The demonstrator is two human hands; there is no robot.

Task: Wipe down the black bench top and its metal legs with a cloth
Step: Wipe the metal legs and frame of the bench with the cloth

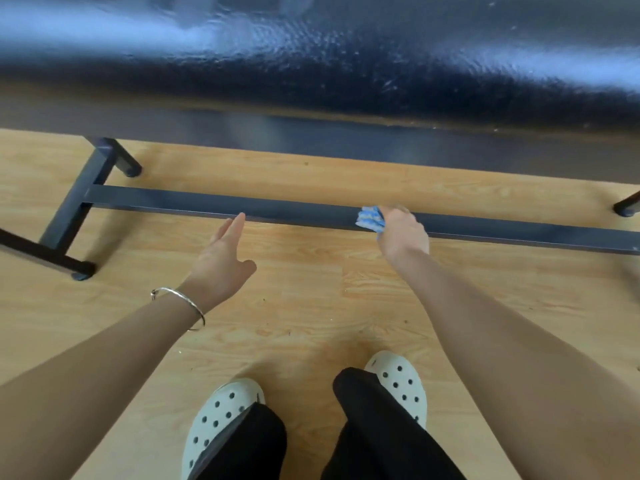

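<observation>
The black padded bench top (346, 57) fills the upper part of the view, blurred and shiny. Below it a dark metal crossbar (207, 204) runs low over the floor from the left leg frame (78, 199) to the right edge. My right hand (403, 233) grips a bunched blue and white cloth (370, 220) and holds it against the crossbar. My left hand (225, 256) reaches forward with straight fingers, its fingertips at the crossbar's near edge, holding nothing.
Light wood-look flooring (311, 306) lies under the bench, with small specks of dirt. A right leg foot (627, 206) shows at the far right. My feet in pale perforated clogs (221, 417) stand near the bottom, below black trousers.
</observation>
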